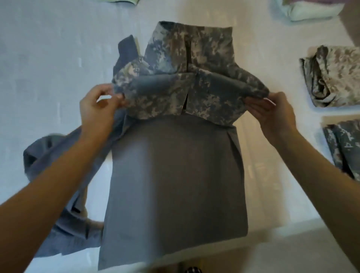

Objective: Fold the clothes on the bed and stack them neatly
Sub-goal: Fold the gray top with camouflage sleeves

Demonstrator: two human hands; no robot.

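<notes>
1. Your left hand [99, 109] pinched the left edge of the camo part [185, 97] of the shirt [175, 175], with thumb and fingers closed on the cloth.
2. Your right hand [276, 113] gripped the right edge of the same camo part, with the fingers curled under the cloth and the thumb on top.
3. Between your two hands this part was folded toward you, and its lower edge hung over the grey body of the shirt.
4. The shirt lay lengthwise in the middle of the bed [48, 58], directly in front of you. Its grey body was flat and reached the near edge of the bed.
5. The far end of the camo part rested on the bed, and a dark line ran down its middle.
6. One grey sleeve [64, 175] lay loose and crumpled to the left of the body, partly under your left forearm.
7. A dark blue cuff [126, 50] stood out behind the camo part on its left side. I could not tell which piece it belonged to.
8. Two folded camo pieces lay on the right side of the bed, well apart from the shirt: the far piece [335, 76] and the near piece [344, 148]. They did not touch each other.
9. A pale folded cloth [307, 9] lay at the far right corner, and a greenish cloth [124, 1] was mostly cut off at the far edge.
</notes>
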